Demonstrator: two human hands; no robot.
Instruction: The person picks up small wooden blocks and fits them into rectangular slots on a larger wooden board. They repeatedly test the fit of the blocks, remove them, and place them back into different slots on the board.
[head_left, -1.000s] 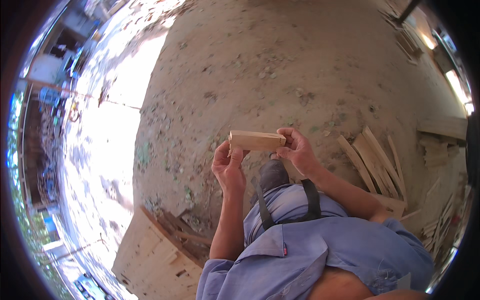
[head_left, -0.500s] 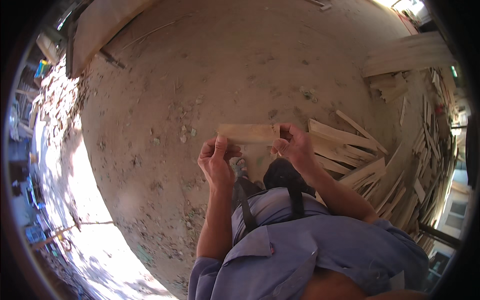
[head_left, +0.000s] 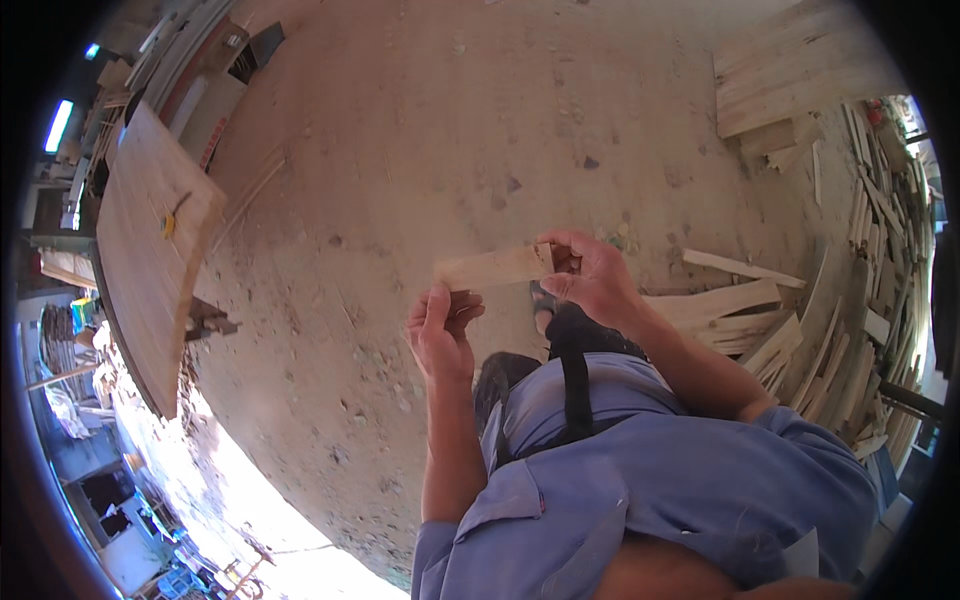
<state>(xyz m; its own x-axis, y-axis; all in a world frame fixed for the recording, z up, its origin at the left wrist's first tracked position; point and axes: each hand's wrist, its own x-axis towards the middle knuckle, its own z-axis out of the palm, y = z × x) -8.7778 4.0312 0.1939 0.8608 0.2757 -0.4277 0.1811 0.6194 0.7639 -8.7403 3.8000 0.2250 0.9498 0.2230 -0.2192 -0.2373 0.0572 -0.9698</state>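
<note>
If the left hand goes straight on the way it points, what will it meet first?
Probably the wooden piece, which the left hand seems to touch; exact depth is unclear.

Pale grain, matt cloth

From here the small block [head_left: 495, 266] looks like bare, matt wood, the broad slab [head_left: 150, 265] smooth wood, the scrap strips [head_left: 715, 303] rough wood; the shirt [head_left: 690, 480] is soft matt cloth, the ground [head_left: 420, 130] dry, grainy earth
</note>
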